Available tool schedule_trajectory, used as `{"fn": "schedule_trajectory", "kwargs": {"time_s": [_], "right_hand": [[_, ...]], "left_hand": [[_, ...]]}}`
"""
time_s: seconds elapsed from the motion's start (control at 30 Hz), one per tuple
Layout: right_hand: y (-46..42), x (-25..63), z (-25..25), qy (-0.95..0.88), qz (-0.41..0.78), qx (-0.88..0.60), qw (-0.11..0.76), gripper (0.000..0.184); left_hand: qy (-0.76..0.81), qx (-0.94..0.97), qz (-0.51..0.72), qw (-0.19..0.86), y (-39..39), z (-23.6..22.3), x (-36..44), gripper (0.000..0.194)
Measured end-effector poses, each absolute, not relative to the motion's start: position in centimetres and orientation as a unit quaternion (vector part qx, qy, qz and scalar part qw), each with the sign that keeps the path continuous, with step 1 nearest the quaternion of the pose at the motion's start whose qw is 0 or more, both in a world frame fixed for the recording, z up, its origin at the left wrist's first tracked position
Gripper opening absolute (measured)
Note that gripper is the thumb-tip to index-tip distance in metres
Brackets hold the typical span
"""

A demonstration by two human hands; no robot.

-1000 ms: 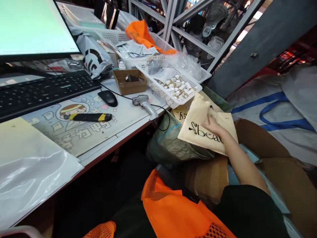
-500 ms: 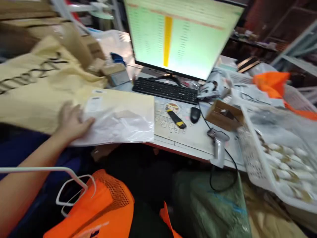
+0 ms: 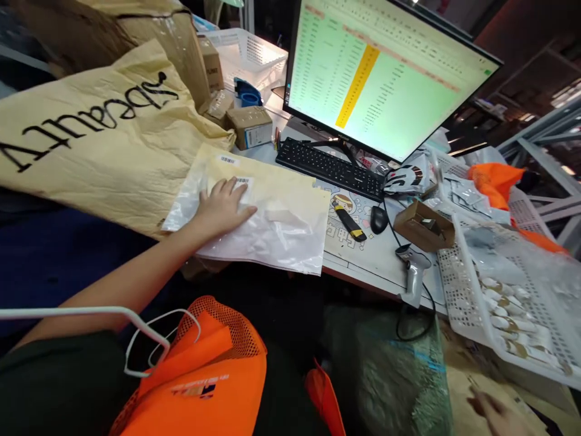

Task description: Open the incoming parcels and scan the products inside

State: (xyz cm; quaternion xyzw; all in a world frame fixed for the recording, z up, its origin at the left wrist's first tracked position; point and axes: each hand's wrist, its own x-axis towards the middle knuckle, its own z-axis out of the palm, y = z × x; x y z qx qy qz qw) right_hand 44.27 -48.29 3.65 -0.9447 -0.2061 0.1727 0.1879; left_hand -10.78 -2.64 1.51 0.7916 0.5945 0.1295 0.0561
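Observation:
My left hand (image 3: 222,209) lies with its fingers spread on a flat clear plastic bag (image 3: 290,233). The bag holds a pale yellow sheet and white contents, with barcode labels near its upper edge. One label is partly under my fingertips. Beside it on the left, a large yellow paper sack (image 3: 104,145) with black handwriting touches the bag. At the lower right edge, my right hand (image 3: 497,416) is partly cut off and blurred. It is over a brown paper package (image 3: 463,372); whether its fingers grip anything is unclear.
A monitor (image 3: 376,79) and keyboard (image 3: 331,168) stand behind the bag. A box cutter (image 3: 348,221), mouse (image 3: 378,220), small open carton (image 3: 424,225) and barcode scanner (image 3: 414,275) lie rightward. A white basket (image 3: 472,309) holds several small white items. A green sack (image 3: 385,369) sits below.
My left hand has moved from the bag's left edge onto its upper middle by the labels. The view has shifted, and my right hand has come in at the lower right.

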Motion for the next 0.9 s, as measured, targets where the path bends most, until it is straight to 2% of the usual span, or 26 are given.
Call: {"fn": "schedule_trajectory", "kwargs": {"time_s": [0.1, 0.17, 0.23, 0.3, 0.43, 0.5, 0.6, 0.67, 0.73, 0.83, 0.9], "right_hand": [[-48.3, 40.3, 6.1, -0.199, 0.032, -0.964, 0.175, 0.042], [-44.1, 37.9, 6.5, -0.282, 0.043, -0.94, 0.187, 0.041], [-37.9, 37.3, 6.0, -0.333, 0.047, -0.926, 0.171, 0.053], [-32.1, 38.2, 5.1, -0.307, 0.051, -0.938, 0.154, 0.062], [-25.8, 39.5, 3.9, -0.264, 0.097, -0.946, 0.162, 0.054], [-25.1, 38.8, 4.0, -0.266, 0.111, -0.93, 0.229, 0.047], [-24.3, 35.3, 5.7, -0.295, 0.244, -0.837, 0.391, 0.04], [-22.8, 30.8, 7.7, -0.343, 0.324, -0.774, 0.423, 0.038], [-20.3, 25.2, 9.9, -0.399, 0.352, -0.764, 0.365, 0.038], [-15.7, 17.3, 12.7, -0.487, 0.39, -0.756, 0.197, 0.038], [-13.1, 13.6, 14.0, -0.534, 0.393, -0.738, 0.124, 0.034]], "left_hand": [[0.57, 0.81, 0.125, 0.057, -3.9, 0.8, -11.1, 0.074], [0.553, 0.82, 0.132, 0.065, -3.6, 0.2, -12.1, 0.074], [0.529, 0.833, 0.144, 0.079, -2.6, -0.6, -13.4, 0.076], [0.497, 0.847, 0.165, 0.094, -1.8, -1.4, -14.8, 0.077], [0.476, 0.842, 0.222, 0.119, -2.3, -2.7, -17.0, 0.069], [0.483, 0.829, 0.248, 0.134, -3.0, -3.3, -17.1, 0.065], [0.474, 0.816, 0.292, 0.156, -3.9, -4.1, -16.2, 0.06], [0.461, 0.81, 0.322, 0.165, -4.5, -4.4, -15.1, 0.055], [0.454, 0.805, 0.341, 0.17, -5.3, -4.5, -14.0, 0.051], [0.456, 0.802, 0.345, 0.174, -6.4, -4.5, -12.6, 0.049], [0.457, 0.805, 0.337, 0.175, -7.1, -4.5, -12.2, 0.05]]}}
